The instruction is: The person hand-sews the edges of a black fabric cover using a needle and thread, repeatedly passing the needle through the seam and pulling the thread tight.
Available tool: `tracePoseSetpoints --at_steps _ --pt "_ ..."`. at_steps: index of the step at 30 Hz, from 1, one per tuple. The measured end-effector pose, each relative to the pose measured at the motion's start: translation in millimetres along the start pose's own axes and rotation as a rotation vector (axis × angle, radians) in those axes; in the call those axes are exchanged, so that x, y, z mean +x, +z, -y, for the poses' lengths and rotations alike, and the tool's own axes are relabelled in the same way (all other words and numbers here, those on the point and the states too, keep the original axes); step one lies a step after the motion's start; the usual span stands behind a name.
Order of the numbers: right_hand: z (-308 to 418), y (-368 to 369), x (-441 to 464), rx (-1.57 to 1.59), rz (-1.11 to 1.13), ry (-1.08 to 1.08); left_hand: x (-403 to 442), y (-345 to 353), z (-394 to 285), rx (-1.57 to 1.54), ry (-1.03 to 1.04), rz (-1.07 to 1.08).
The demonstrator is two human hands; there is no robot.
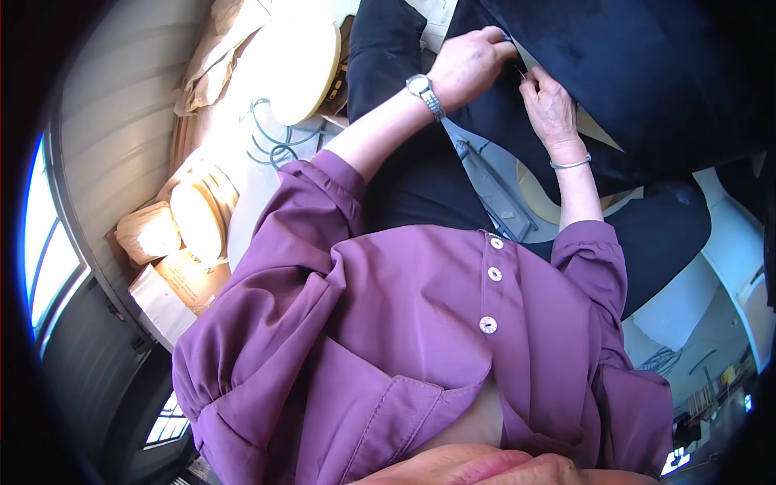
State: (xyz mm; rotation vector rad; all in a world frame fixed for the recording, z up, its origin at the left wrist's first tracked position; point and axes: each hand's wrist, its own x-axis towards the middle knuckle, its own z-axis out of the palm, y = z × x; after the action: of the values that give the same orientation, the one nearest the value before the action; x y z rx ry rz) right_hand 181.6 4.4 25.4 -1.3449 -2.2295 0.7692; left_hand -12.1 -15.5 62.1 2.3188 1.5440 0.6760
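Dark navy cloth (638, 73) spreads across the upper right. My left hand (465, 69), with a watch (418, 84) on its wrist, is closed at the cloth's edge; its fingertips are partly hidden. Close beside it on the right is my right hand (551, 109), with a bangle at the wrist. Its thumb and forefinger are pinched on a thin, shiny sliver that looks like a needle (520, 72). A pale, pointed patch (598, 131) shows beneath the cloth, next to my right hand. Any thread is too fine to make out.
Dark trousers (404, 174) cover my legs below the cloth. A round pale stool top (303, 69) stands at upper left, near a coiled green cord (279, 149). Wrapped packages (149, 233) and a cardboard box (194, 279) are stacked at left. A grey metal frame (501, 198) lies between my knees.
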Motion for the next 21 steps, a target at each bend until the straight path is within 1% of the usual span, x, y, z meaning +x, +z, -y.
tracePoseSetpoints --at_steps 1,3,4,5,7,8,10,11,12,13,15,18,19,21 --pt "2 -2 -2 0.022 -0.012 0.003 -5 2 -7 -0.012 0.031 -0.081" --pt "5 -6 -7 0.065 -0.034 0.011 -6 20 -15 -0.055 0.078 -0.017" --pt "-1 -1 -10 0.146 -0.096 -0.008 -4 27 -14 -0.008 0.088 0.061" --pt "-2 -2 -13 0.133 -0.074 0.015 -2 29 -14 0.036 0.100 0.137" --pt "-7 -6 -16 0.106 -0.037 0.060 -3 33 -12 0.088 0.152 0.083" --pt "-7 -8 -14 0.119 -0.063 0.041 -2 30 -12 0.117 0.177 0.057" --pt "-4 -8 -17 0.153 -0.107 0.016 2 29 -13 0.105 0.119 0.077" --pt "-4 -8 -18 0.175 -0.087 0.057 3 30 -12 0.100 0.087 0.086" --pt "-4 -8 -19 0.197 -0.065 0.096 6 29 -10 0.148 0.123 0.108" --pt "-4 -8 -19 0.218 -0.042 0.134 9 30 -10 0.192 0.114 0.178" --pt "-7 -6 -19 0.241 -0.065 0.141 18 28 -12 0.279 0.097 0.318" --pt "-16 -3 -23 0.273 -0.049 0.185 22 32 -11 0.380 0.202 0.353" --pt "-20 -3 -22 0.281 -0.036 0.200 21 33 -8 0.387 0.259 0.286" --pt "-28 4 -21 0.406 -0.064 0.175 13 34 -2 0.399 0.369 0.155"
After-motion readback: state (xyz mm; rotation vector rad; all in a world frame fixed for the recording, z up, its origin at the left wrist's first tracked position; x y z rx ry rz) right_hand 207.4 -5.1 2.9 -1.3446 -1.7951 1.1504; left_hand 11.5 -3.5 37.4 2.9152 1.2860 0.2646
